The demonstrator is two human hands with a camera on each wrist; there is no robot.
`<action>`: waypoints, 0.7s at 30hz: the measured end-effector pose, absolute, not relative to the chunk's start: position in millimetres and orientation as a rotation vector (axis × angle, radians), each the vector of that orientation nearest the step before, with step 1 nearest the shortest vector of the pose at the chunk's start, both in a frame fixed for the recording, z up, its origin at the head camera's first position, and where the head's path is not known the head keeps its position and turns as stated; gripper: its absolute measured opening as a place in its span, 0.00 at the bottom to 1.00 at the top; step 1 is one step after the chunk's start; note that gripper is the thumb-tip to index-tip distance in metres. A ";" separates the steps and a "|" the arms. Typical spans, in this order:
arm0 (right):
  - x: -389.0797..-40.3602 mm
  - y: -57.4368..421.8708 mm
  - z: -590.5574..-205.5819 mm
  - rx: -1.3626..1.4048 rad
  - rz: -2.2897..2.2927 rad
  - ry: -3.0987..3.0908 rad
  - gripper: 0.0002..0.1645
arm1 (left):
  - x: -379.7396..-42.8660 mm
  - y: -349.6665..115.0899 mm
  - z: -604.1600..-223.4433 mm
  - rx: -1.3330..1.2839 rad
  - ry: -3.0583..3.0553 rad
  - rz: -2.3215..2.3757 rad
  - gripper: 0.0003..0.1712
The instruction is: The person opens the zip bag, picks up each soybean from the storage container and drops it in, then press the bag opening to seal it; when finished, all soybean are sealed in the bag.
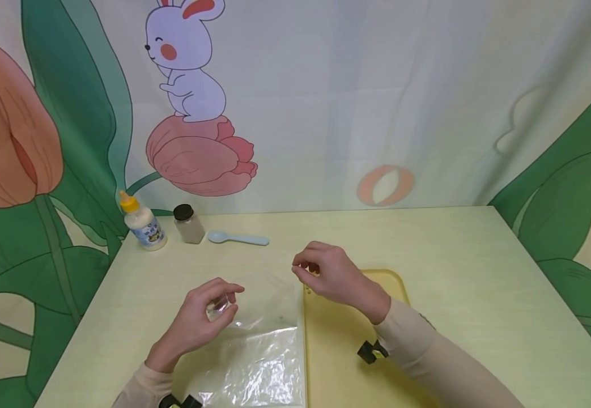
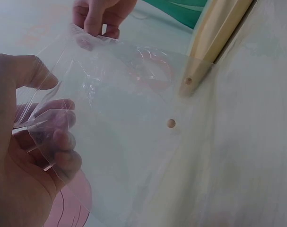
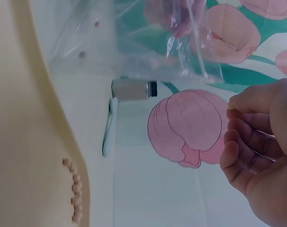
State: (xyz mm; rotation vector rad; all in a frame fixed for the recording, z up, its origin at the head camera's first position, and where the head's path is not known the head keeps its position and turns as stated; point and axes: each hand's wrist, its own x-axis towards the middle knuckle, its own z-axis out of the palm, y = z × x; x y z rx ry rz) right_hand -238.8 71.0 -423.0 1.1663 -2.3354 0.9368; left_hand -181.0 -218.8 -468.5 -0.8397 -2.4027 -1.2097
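Observation:
A clear plastic bag lies on the table, its upper end raised. My left hand grips the bag by its mouth, fingers curled round the film and thumb apart from them in the left wrist view. Two small round brown beads, one of them a bead low in the bag, show through the plastic. My right hand hovers over the far left corner of the yellow tray. Thumb and forefinger pinch a tiny pale bead; the other fingers curl loosely. Several brown beads lie along the tray's edge.
Behind the bag, a light blue spoon lies near the table's back edge. A black-capped jar and a white bottle with a yellow nozzle stand left of it. A printed curtain hangs behind the table.

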 end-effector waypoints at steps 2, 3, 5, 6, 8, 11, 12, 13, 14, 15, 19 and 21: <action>-235.3 67.2 -421.2 1.189 0.961 -2.299 0.02 | -180.6 -218.5 -468.2 -0.841 -2.406 -1.212 0.19; -233.7 65.4 -420.4 1.201 0.972 -2.282 0.02 | -180.7 -218.4 -468.4 -0.839 -2.406 -1.211 0.19; -231.0 61.8 -419.4 1.217 0.992 -2.262 0.02 | -180.6 -218.4 -468.8 -0.838 -2.409 -1.208 0.19; -229.8 60.2 -418.8 1.226 1.000 -2.253 0.02 | -180.5 -218.4 -468.6 -0.838 -2.409 -1.208 0.19; -228.1 57.5 -417.8 1.244 1.014 -2.230 0.02 | -180.3 -218.0 -468.4 -0.837 -2.406 -1.210 0.19; -225.9 53.8 -416.5 1.274 1.021 -2.193 0.03 | -180.0 -217.7 -468.4 -0.837 -2.400 -1.207 0.19; -225.3 52.6 -416.4 1.284 1.018 -2.176 0.03 | -180.0 -217.6 -468.5 -0.837 -2.401 -1.207 0.19; -224.8 51.2 -416.7 1.296 1.014 -2.161 0.02 | -180.2 -217.7 -468.7 -0.838 -2.401 -1.204 0.19; -224.1 49.9 -416.9 1.306 1.008 -2.150 0.02 | -180.1 -217.7 -468.6 -0.838 -2.403 -1.202 0.19; -223.3 48.6 -416.9 1.315 1.003 -2.140 0.02 | -180.2 -217.6 -468.7 -0.837 -2.403 -1.200 0.19; -221.1 43.5 -418.5 1.357 0.983 -2.103 0.02 | -180.1 -217.6 -469.0 -0.840 -2.402 -1.195 0.19; -220.2 41.8 -418.5 1.371 0.981 -2.091 0.02 | -180.1 -217.6 -468.5 -0.837 -2.407 -1.198 0.19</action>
